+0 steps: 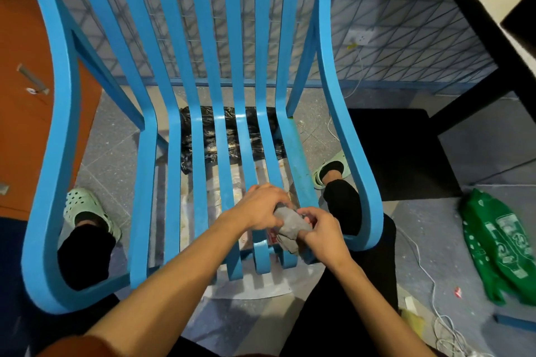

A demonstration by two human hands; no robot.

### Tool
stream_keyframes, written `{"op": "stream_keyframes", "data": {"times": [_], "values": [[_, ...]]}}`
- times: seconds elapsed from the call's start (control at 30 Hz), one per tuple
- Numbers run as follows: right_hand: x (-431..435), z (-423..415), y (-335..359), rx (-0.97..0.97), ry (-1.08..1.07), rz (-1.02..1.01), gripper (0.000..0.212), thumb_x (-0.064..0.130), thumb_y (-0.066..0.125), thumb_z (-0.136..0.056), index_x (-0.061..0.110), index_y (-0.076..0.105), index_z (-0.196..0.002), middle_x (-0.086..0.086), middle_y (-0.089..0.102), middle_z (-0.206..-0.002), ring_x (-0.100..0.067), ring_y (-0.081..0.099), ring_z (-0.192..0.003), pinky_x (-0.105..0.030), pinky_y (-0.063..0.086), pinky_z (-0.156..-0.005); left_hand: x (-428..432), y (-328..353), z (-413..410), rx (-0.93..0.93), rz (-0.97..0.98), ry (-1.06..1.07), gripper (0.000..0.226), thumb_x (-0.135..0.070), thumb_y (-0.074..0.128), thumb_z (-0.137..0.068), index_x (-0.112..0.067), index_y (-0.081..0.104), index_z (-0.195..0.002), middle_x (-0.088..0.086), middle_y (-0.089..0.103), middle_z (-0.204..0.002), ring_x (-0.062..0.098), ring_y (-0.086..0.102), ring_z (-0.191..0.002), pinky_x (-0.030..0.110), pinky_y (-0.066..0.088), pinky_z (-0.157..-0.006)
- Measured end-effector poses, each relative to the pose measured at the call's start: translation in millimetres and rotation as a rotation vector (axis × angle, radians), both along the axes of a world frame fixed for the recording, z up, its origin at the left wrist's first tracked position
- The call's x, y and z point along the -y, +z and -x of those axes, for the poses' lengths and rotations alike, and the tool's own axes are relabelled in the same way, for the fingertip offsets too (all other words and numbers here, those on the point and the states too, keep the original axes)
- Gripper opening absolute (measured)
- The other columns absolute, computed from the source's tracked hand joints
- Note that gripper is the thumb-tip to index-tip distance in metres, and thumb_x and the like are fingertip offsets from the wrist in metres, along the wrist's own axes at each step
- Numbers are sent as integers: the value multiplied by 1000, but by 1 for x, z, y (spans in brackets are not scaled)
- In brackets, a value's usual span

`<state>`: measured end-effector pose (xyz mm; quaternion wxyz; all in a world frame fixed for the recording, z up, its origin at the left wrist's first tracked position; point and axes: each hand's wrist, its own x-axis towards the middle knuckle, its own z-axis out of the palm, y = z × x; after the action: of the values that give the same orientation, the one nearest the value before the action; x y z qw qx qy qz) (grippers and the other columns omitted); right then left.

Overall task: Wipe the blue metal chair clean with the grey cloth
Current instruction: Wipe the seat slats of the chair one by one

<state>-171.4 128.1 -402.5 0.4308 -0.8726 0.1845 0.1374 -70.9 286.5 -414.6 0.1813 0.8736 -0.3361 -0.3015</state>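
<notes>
The blue metal chair [200, 130] fills the view, its slatted seat and back running away from me and its curved armrests on both sides. A crumpled grey cloth [288, 224] sits bunched over the front right seat slats. My left hand [258, 207] grips the cloth from the left and above. My right hand [322, 233] pinches its right end with the fingers curled round it. Both hands hold the cloth just above the slats' curled front edge. Part of the cloth hangs down behind my right hand.
My feet in pale green clogs [87, 209] stand either side of the seat. A black plastic bag [232, 136] lies on the floor under the slats. A green bag [499, 243] and white cables [435, 295] lie at the right. A dark table leg [478, 98] stands at the upper right.
</notes>
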Motion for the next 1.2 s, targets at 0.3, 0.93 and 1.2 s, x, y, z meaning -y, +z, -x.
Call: {"op": "stream_keyframes", "data": {"times": [0.3,0.93,1.2], "values": [[-10,-3,8,33,-128,-335,7,13,69,-86,17,73,-83,-6,70,-76,-11,64,-70,-27,52,-64,-5,1,21,-113,238,658,11,-14,75,-80,-21,66,-79,-3,68,-82,17,64,-80,30,54,-71],[-17,-22,-23,256,266,175,49,13,64,-92,23,53,-139,4,52,-121,-7,49,-110,-32,47,-99,-30,7,40,-976,656,1194,39,-39,44,-102,-12,72,-110,4,75,-109,21,70,-104,40,48,-100],[-27,-64,-50,189,396,299,55,3,57,-94,19,46,-146,2,36,-155,-15,31,-145,-30,21,-121,-49,-29,22,-67,344,842,36,-19,56,-99,-21,59,-136,-4,55,-142,15,45,-135,33,29,-116]]}}
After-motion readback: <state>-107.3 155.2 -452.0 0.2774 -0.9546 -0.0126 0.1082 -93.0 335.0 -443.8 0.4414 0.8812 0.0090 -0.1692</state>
